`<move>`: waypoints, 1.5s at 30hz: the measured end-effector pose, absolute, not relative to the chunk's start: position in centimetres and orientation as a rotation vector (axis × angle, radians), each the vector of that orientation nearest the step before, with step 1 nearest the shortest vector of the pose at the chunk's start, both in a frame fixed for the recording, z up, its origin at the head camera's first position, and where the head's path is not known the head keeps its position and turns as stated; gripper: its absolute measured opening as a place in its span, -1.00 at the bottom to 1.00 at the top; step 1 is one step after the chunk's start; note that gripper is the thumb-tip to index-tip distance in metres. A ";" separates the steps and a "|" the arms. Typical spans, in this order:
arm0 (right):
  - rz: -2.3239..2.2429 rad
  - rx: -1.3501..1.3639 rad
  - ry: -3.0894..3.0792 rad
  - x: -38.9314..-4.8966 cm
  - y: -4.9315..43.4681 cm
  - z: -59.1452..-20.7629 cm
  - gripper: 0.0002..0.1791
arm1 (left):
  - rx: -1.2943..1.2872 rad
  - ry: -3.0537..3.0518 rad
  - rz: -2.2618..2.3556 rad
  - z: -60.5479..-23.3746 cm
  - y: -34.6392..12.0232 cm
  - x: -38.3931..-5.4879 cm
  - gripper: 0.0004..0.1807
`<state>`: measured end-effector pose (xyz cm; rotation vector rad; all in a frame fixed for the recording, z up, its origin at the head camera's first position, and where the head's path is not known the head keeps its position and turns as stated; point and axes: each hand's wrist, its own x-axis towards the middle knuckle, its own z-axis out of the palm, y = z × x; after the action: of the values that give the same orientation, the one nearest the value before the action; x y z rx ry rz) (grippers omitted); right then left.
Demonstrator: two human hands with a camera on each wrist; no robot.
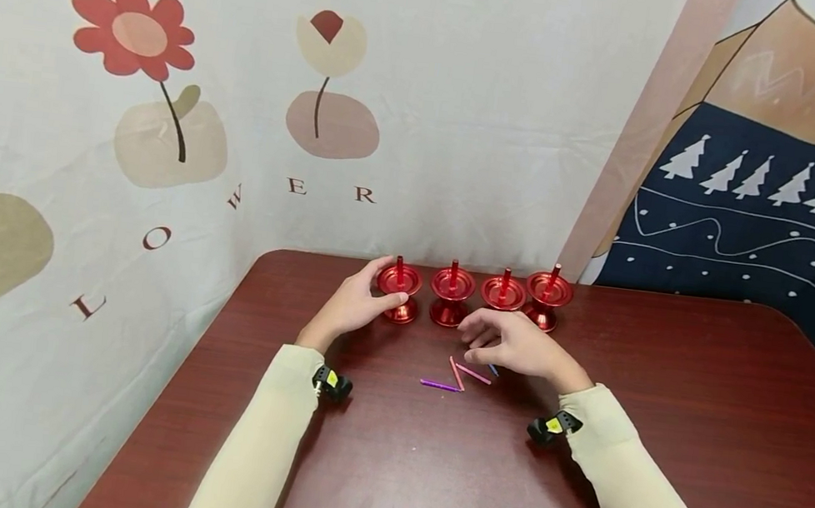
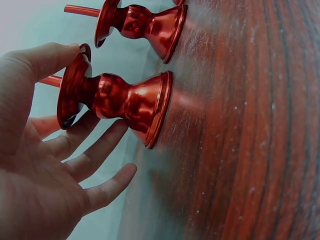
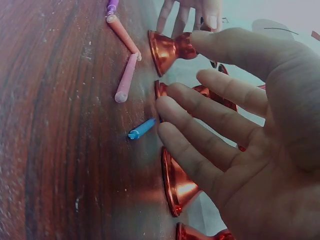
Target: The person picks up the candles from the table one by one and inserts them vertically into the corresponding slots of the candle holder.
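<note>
My left hand [image 1: 355,305] holds the leftmost red metallic candle holder [image 2: 112,95] by its upper dish. The thumb lies on the dish rim and the fingers reach around the far side, the lower ones spread. This holder stands upright on the table. My right hand [image 1: 518,346] hovers with loosely bent fingers and nothing in them, in front of the holders at the right. Below it lie thin candle-like sticks: a blue one [image 3: 143,128], a pink one [image 3: 126,78], an orange one [image 3: 123,35] and a purple one [image 1: 440,386].
Three more red holders stand in a row to the right: the second [image 1: 453,284], the third [image 1: 503,292] and the rightmost [image 1: 550,291]. Each has an upright red stem. The brown wooden table [image 1: 383,469] ends at a wall covering [image 1: 467,127] printed with flowers.
</note>
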<state>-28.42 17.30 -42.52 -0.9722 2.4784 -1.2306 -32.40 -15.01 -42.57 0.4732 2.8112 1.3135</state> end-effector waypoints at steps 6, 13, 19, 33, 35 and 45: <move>-1.196 -0.931 2.619 -28.5 17.4 -42.6 -0.62 | 0.477 2.808 1.317 -42.6 -14.9 -32.5 -0.11; -1.058 -0.889 2.672 -28.7 17.5 -43.1 -0.65 | 0.470 2.803 1.325 -42.7 -14.9 -32.5 -0.12; -1.016 -0.868 2.633 -28.7 17.4 -43.1 -0.66 | 0.464 2.799 1.326 -42.6 -14.9 -32.5 -0.12; -0.964 -0.926 2.575 -29.2 17.8 -43.6 -0.73 | 0.454 2.792 1.326 -42.7 -15.0 -32.5 -0.14; -0.961 -0.884 2.567 -28.8 17.5 -43.0 -0.73 | 0.455 2.790 1.328 -42.7 -15.0 -32.5 -0.15; -0.921 -0.842 2.563 -28.6 17.8 -42.7 -0.71 | 0.464 2.783 1.337 -42.6 -15.0 -32.4 -0.15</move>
<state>-28.60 17.83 -42.66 -0.8425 2.5632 -0.9207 -32.41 -14.95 -42.56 0.4635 2.7834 1.3371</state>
